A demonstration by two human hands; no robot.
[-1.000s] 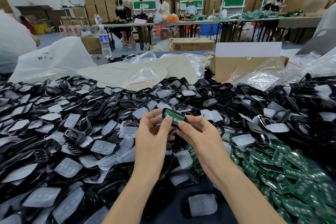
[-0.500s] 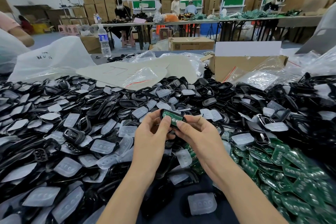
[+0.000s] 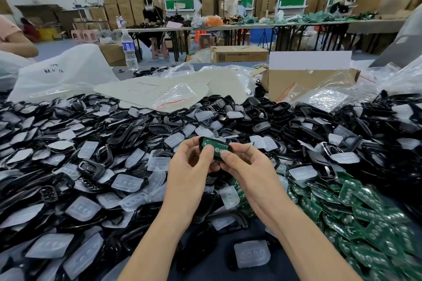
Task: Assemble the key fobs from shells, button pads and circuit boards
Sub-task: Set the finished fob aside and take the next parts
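- Gripping shell (image 3: 201, 141) with both hands just above picture centre, above the heap (image 3: 123, 134); green board (image 3: 217, 145) lying face-up in its cavity.
- Clasping from 9 o'clock with left hand (image 3: 189, 167): fingers curled round the shell's far side, thumb down on the board's 9 o'clock end.
- Pinching from 3 o'clock with right hand (image 3: 250, 166): thumb on the board's near edge toward 4 o'clock, fingers wrapped behind.
- Long axis running roughly 10 to 4, across the body, one end toward each hand; neither hand nearer, both touching.
- Judged step: pressing the board home, thumbs bearing down from 6 o'clock against the fingers behind. Cannot tell whether fully seated, nor whether a pad sits beneath it.
- Probably next: closing the fob with a second shell half. From the grip, black shells and pale pads (image 3: 127, 181) spread from 8 round to 12 o'clock, nearer the left hand; spare boards (image 3: 356, 210) at 4 o'clock, nearer the right; one loose pad (image 3: 251, 255) at 6 o'clock.
- Risk, as a judgement: tipping the board under uneven thumb pressure along that axis.
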